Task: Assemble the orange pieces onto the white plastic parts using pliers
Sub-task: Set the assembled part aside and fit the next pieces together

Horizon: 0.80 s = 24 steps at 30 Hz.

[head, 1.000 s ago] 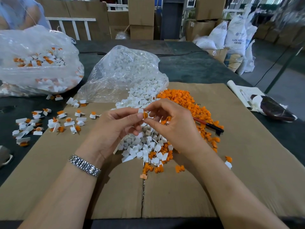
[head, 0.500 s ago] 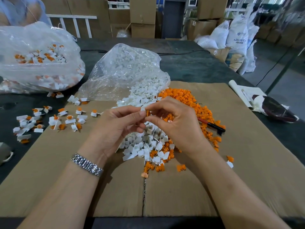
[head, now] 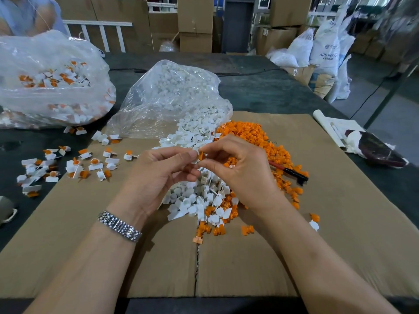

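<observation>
Left hand (head: pixel 158 175) pinches a white part (head: pixel 194 152), right hand (head: pixel 240 168) pinches an orange piece (head: pixel 201 155) against it over the pile; likely misseat or drop since pliers (head: pixel 289 172) lie unused at 2 o'clock, done parts (head: pixel 68 164) at 10.

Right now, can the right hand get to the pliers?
Probably yes. The pliers lie in the open on the orange pile, just beside the right hand, with nothing over them. But its fingers pinch an orange piece, so that goes first.
</observation>
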Motion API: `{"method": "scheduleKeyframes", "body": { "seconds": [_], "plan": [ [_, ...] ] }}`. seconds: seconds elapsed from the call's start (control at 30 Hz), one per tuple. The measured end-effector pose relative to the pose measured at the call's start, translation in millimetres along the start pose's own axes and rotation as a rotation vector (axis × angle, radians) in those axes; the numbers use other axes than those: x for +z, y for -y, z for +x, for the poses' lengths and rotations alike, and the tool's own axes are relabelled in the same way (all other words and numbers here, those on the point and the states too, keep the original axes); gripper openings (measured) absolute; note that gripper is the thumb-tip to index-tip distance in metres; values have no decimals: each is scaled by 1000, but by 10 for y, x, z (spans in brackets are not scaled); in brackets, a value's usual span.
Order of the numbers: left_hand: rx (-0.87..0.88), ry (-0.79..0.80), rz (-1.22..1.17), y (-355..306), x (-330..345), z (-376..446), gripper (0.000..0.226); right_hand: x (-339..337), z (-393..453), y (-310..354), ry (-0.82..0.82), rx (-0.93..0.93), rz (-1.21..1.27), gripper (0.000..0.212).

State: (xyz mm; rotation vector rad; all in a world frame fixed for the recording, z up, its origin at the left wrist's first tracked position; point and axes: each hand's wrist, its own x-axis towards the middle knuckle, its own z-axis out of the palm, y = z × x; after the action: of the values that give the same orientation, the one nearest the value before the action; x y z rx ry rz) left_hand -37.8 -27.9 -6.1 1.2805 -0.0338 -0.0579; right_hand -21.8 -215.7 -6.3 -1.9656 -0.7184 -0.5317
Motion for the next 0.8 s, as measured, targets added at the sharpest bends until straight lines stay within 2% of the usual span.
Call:
{"method": "scheduleKeyframes", "body": {
  "seconds": [0.43,0.53,0.63,0.67,0.73,0.8],
  "plan": [
    [55,-24,19,52,26,19,22,29,-6,11,-43,49,4,20],
    [40,-20,27,46,20,24,22,25,-7,28,-7,43,-16,21],
    [35,-46,19,56,27,33,20,-69,10,13,82,156,2,29],
    [37,-59,8,56,22,39,20,-132,25,-5,61,209,-35,29],
    [39,-79,-16,55,8,54,18,-298,57,-78,-26,339,-294,30],
    [43,-85,-27,57,-12,64,18,-444,61,-159,56,549,-638,44]
  ]
}}
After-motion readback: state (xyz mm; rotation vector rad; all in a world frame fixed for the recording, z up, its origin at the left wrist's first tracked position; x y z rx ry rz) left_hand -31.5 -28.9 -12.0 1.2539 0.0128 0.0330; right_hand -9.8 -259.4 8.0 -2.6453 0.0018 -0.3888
